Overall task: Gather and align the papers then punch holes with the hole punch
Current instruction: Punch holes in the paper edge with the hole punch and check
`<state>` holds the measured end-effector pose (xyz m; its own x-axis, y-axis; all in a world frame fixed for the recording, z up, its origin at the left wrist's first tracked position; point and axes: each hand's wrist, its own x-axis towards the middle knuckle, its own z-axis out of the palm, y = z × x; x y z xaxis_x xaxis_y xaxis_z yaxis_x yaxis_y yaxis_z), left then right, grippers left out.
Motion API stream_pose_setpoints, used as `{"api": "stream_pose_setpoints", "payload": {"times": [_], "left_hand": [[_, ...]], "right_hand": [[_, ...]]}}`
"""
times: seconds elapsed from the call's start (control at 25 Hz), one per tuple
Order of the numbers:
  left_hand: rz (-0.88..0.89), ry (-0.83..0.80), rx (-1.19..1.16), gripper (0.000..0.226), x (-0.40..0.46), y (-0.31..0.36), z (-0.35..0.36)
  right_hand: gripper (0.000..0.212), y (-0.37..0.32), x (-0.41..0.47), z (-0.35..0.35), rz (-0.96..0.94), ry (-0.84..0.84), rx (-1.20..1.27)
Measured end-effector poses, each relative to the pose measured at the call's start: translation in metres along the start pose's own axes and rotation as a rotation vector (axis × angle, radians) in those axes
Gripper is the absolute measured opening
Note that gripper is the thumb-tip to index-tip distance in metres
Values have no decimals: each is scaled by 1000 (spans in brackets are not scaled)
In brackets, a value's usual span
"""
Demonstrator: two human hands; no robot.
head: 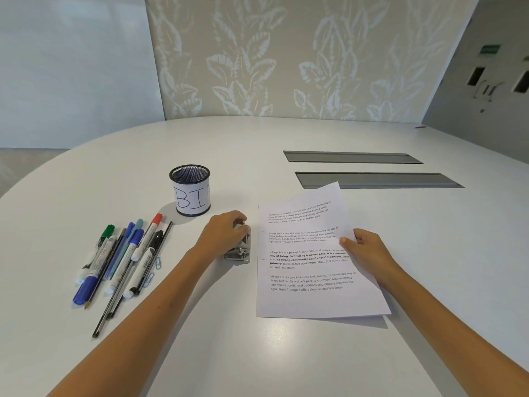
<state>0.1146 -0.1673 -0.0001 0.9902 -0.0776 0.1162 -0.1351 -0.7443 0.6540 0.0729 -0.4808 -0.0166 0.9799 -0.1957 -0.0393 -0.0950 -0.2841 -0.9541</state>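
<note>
Here the left hand [224, 230] grips the punch [239, 250]; the right hand [365, 247] pinches the papers [309, 265], whose sheets could slip askew.

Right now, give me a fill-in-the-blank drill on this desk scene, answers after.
1. The left hand rests on the ____, beside the papers.
2. The right hand holds the papers by their ____ edge.
3. The mesh cup wears a label reading ____.
4. The markers lie to the ____ of the cup.

Answers: hole punch; right; BIN; left
</note>
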Motion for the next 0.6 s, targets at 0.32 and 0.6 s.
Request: {"api": "stream_pose_setpoints", "payload": {"times": [0.32,0.6], "left_hand": [[115,114,2,59,-1,41,-10],[64,-287,-1102,81,-14,90,-10]], "right_hand": [[14,-16,-14,-11,-80,12,234],[17,-63,-28,-25,-268,61,436]]}}
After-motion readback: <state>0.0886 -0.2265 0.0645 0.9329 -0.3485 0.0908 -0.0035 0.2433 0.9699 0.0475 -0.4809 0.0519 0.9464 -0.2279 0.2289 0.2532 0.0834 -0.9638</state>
